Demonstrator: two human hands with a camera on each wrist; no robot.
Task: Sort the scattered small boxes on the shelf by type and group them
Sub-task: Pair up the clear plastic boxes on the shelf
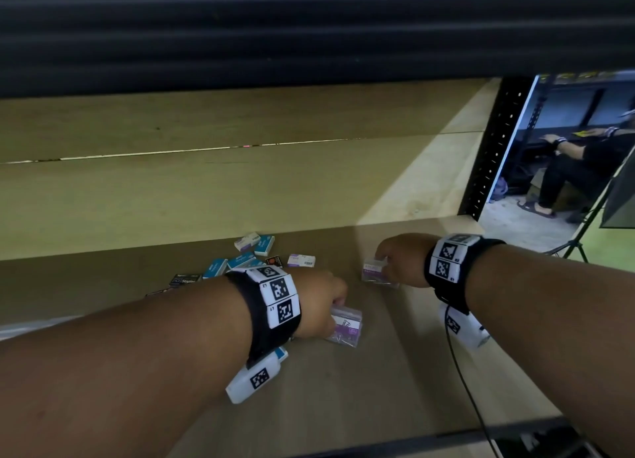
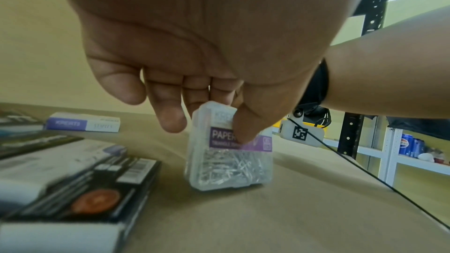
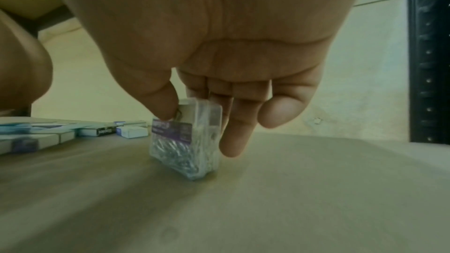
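Observation:
My left hand [image 1: 323, 303] pinches a clear paper-clip box with a purple label [image 1: 345, 325] [image 2: 230, 153] between thumb and fingers, its lower end on the wooden shelf [image 1: 343, 399]. My right hand [image 1: 398, 261] pinches a second clear paper-clip box [image 1: 374, 272] [image 3: 187, 139], standing on the shelf further right and back. Behind my left wrist lie scattered small boxes: blue ones [image 1: 264, 245], white-and-purple staple boxes [image 1: 301, 261] [image 2: 84, 122], and black staple boxes [image 1: 184, 280] [image 2: 80, 193].
The shelf's back panel [image 1: 206, 189] rises behind the boxes. A black perforated upright [image 1: 491, 155] stands at the right end. Past it another person sits beside a tripod [image 1: 580, 237]. A black cable [image 1: 464, 385] hangs from my right wrist.

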